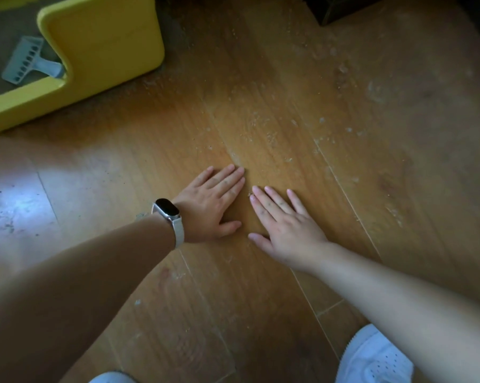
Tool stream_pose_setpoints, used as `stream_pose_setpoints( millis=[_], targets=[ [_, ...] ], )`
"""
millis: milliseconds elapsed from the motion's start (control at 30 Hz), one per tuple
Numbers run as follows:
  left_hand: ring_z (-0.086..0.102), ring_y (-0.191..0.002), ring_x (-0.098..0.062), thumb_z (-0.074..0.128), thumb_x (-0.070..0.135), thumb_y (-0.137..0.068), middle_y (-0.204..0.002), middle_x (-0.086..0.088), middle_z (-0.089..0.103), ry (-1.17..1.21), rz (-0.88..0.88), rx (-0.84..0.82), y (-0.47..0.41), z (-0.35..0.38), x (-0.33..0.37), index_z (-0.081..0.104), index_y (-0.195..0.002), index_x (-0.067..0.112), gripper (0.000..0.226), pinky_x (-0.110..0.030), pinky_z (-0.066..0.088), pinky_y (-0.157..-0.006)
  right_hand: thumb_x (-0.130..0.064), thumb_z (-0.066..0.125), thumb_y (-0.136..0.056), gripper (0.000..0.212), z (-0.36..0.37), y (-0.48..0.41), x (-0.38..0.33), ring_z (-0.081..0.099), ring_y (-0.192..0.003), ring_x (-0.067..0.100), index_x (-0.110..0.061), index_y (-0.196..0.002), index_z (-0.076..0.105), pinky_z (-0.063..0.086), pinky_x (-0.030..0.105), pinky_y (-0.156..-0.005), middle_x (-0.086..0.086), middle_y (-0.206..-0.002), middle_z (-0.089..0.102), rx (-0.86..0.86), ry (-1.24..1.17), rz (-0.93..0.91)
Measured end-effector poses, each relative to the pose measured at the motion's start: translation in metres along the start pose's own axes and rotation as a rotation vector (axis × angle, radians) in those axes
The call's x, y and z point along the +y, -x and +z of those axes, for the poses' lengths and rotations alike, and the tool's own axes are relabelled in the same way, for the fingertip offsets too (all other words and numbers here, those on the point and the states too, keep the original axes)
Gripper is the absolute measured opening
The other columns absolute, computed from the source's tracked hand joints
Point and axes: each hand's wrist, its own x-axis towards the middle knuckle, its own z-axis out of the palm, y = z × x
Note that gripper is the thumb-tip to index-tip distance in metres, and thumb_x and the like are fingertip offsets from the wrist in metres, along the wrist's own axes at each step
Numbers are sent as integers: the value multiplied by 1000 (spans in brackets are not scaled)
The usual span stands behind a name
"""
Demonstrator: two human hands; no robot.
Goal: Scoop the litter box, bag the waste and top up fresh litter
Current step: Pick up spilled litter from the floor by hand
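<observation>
Yellow litter box (103, 37) at upper left of the frame, partly cut off, thick rim with a notched entry. Inside, grey-brown litter (1, 29), with pale slotted scoop (28, 60) lying flat, handle toward the notch, possibly touching the rim.

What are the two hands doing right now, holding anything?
Left hand: open, flat on the floor, holding nothing.
Right hand: open, flat on the floor, holding nothing.

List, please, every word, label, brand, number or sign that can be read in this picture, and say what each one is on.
None can be read.
Wristband on the left hand: screen dark, no text.
Yellow litter box: no label visible.
Scoop: no marking visible.
White shoe: no brand visible.
</observation>
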Motion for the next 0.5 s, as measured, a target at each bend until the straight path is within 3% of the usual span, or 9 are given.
stream_pose_setpoints(
  millis=[133,333,500],
  targets=[
    [-16,-148,-15,21,69,-89,-163,-3,-10,43,46,39,14,10,11,0,-156,13,90,-39,-7,-121,-60,18,-97,73,-4,0,1,-9,-149,11,-16,-155,4,-2,45,-120,-4,-163,-6,17,-39,20],
    [-17,-148,-13,24,68,-89,-162,-1,-14,104,-79,42,22,9,9,-2,-156,14,89,-37,-9,-121,-52,30,-99,66,10,28,11,14,-149,17,-13,-152,27,12,48,-117,1,-161,18,-29,29,-123],
    [-18,-148,-12,20,67,-88,-162,0,-13,119,-128,15,29,9,11,-1,-156,16,87,-38,-9,-121,-55,25,-99,68,9,20,3,6,-150,15,-15,-154,20,6,47,-118,-2,-162,10,-49,35,-79]
  ],
)
